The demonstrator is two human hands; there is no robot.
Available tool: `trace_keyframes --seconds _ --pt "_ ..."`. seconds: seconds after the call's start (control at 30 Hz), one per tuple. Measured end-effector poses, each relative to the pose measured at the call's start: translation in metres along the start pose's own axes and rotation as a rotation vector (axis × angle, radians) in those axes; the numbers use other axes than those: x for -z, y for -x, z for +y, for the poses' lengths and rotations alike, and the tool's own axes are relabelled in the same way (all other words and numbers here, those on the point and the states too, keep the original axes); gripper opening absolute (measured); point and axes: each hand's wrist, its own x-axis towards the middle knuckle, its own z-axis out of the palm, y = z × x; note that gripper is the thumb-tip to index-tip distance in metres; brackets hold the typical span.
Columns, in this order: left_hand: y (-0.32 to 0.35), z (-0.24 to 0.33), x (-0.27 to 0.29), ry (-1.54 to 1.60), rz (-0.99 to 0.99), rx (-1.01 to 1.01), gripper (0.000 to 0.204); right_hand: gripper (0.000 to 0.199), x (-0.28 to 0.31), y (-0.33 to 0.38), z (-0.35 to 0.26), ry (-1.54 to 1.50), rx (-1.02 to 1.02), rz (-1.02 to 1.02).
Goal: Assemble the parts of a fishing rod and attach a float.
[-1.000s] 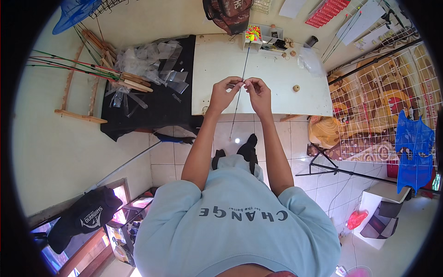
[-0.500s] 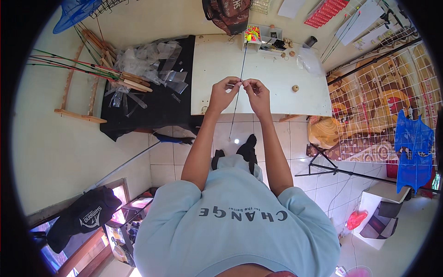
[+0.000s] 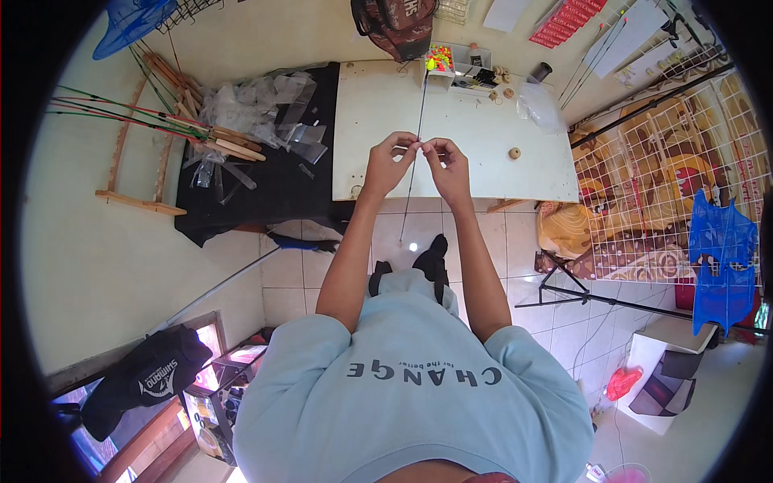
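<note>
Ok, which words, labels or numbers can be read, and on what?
Wording isn't copied here, only where it stands.
Light-blue T-shirt: dark capitals, smaller line between.
Black cloth: white lettering, emblem.
Brown bag: pale letters, near top edge.
Red packets: white print, small and blurred.

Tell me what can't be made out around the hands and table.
Head view: part of the thin rod, covered by the left hand and right hand.
Head view: any piece between both hands, too small.
Head view: floor of the white compartment, hidden by coloured pieces.
Head view: top of the patterned bag, cut off by the upper edge.
</note>
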Motion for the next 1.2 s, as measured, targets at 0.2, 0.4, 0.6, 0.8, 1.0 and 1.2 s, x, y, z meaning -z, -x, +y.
trace_keyframes --seconds 0.2,0.4,0.6,0.8,1.0,1.2 --pt "0.000 -0.001 0.001 0.031 -0.004 -0.016 0.021 0.014 0.000 0.000 -0.005 0.064 0.017 0.051" --pt "0.001 0.012 0.002 -0.014 -0.034 0.034 0.034 0.018 0.003 -0.005 -0.009 0.096 0.056 0.005" --pt "0.002 0.007 0.002 0.013 0.000 -0.034 0.026 0.026 0.006 -0.015 -0.017 0.173 0.090 -0.107" --pt "0.001 0.008 0.004 -0.015 -0.028 -0.033 0.019 0.035 0.009 -0.020 -0.014 -0.010 0.120 -0.134" --pt "0.001 0.011 0.006 -0.085 -0.017 -0.050 0.017 0.037 0.003 -0.021 -0.037 -0.237 -0.055 -0.092" --pt "0.000 0.016 0.006 -0.165 -0.048 -0.035 0.015 0.029 0.003 -0.030 -0.035 -0.245 -0.087 -0.031"
